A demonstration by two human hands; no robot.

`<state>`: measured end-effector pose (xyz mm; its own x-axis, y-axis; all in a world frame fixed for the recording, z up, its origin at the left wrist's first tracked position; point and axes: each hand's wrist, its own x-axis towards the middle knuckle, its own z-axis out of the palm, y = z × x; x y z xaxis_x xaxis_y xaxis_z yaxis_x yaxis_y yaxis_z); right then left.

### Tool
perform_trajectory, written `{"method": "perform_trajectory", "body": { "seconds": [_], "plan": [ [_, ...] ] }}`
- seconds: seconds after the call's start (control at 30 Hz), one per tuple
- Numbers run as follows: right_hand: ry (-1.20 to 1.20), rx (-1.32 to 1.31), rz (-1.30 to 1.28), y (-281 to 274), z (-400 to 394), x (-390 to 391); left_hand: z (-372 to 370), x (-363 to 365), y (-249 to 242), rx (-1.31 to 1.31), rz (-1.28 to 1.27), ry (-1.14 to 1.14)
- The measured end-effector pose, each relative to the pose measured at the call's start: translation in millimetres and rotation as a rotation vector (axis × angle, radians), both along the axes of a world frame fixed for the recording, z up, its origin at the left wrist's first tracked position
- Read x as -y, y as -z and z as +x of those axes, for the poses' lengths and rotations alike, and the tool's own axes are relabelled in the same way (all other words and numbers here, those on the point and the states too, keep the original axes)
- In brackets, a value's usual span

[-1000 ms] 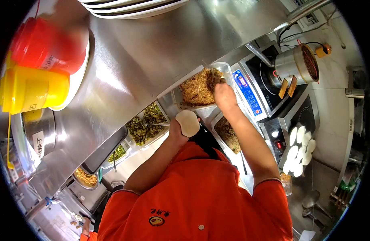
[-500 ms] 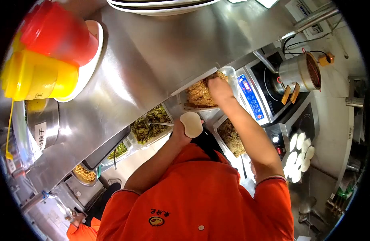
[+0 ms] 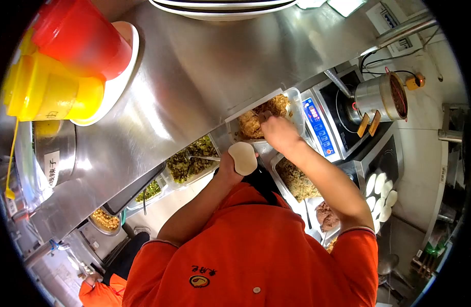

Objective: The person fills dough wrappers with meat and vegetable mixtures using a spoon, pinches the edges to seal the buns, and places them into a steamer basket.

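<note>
My left hand (image 3: 229, 166) is wrapped round a pale, rounded flat piece (image 3: 242, 158), which looks like a dough wrapper, in front of my chest. Over a clear tub of brown shredded food (image 3: 250, 124), my right hand (image 3: 279, 132) has its fingers pressed together at the food; what they pinch is too small to make out. Left of my left hand stands a tub of chopped greens (image 3: 184, 165) with a spoon in it. Below my right forearm is a tub of grey-brown minced filling (image 3: 296, 179).
A steel shelf (image 3: 194, 66) spans the upper view, bearing yellow (image 3: 51, 89) and red containers (image 3: 82, 38). Right are an induction cooker (image 3: 322, 125), a steel pot (image 3: 376, 97) and white oval pieces (image 3: 381, 197). Another person's orange sleeve (image 3: 105, 292) shows at lower left.
My right hand has drawn back slightly toward me within the tub, uncovering food behind it. My right elbow has moved outward, exposing a reddish-brown filling. My left hand has barely moved.
</note>
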<state>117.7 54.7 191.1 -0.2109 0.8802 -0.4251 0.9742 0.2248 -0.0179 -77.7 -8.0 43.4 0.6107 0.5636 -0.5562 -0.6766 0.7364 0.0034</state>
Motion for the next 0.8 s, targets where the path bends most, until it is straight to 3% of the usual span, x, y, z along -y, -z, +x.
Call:
{"method": "perform_trajectory", "body": {
  "seconds": [0.07, 0.13, 0.2, 0.23, 0.27, 0.3, 0.37, 0.4, 0.6, 0.63, 0.7, 0.77, 0.8],
  "plan": [
    [0.012, -0.033, 0.032, -2.5, 2.9, 5.3, -3.2, 1.4, 3.7, 0.062, 0.024, 0.011],
    [0.148, -0.102, -0.123, -7.1, 8.6, 8.8, -2.1, 0.0, -4.5, 0.125, 0.049, 0.019],
    [0.287, -0.221, -0.124, 1.0, 19.6, 19.1, 1.7, 0.3, -16.5, -0.080, -0.041, 0.034],
    [0.428, -0.341, -0.126, 13.3, 31.0, 26.1, 1.1, 0.6, -20.3, -0.079, -0.040, 0.033],
    [0.532, -0.504, -0.103, 82.5, 60.9, 41.3, -0.9, 1.4, -23.7, -0.138, -0.103, 0.040],
    [0.531, -0.505, -0.101, 72.7, 65.0, 45.2, -3.7, 2.4, -26.8, -0.200, -0.167, 0.048],
    [1.144, -1.183, -0.468, 26.6, 63.0, 53.4, -11.4, 3.5, -40.9, -0.176, -0.144, 0.017],
    [1.236, -1.351, -0.493, 11.5, 59.4, 60.3, -14.5, 2.4, -45.1, -0.151, -0.123, -0.012],
    [1.247, -1.765, -0.459, -45.3, 41.5, 102.7, -10.9, -26.8, -44.1, -0.137, 0.081, -0.123],
    [1.205, -1.799, -0.400, -50.8, 34.0, 110.2, -2.6, -35.9, -58.9, -0.136, 0.083, -0.123],
    [1.153, -1.988, -0.537, -47.2, 29.0, 120.1, 17.3, -50.7, -83.8, -0.069, 0.209, -0.165],
    [1.062, -1.788, -0.334, -18.9, 19.1, 127.9, 23.6, -57.7, -86.0, 0.074, 0.219, -0.182],
    [0.741, -1.394, 0.073, -19.8, 14.3, 127.0, 27.4, -60.7, -93.4, 0.125, 0.258, -0.154]
  ]
}}
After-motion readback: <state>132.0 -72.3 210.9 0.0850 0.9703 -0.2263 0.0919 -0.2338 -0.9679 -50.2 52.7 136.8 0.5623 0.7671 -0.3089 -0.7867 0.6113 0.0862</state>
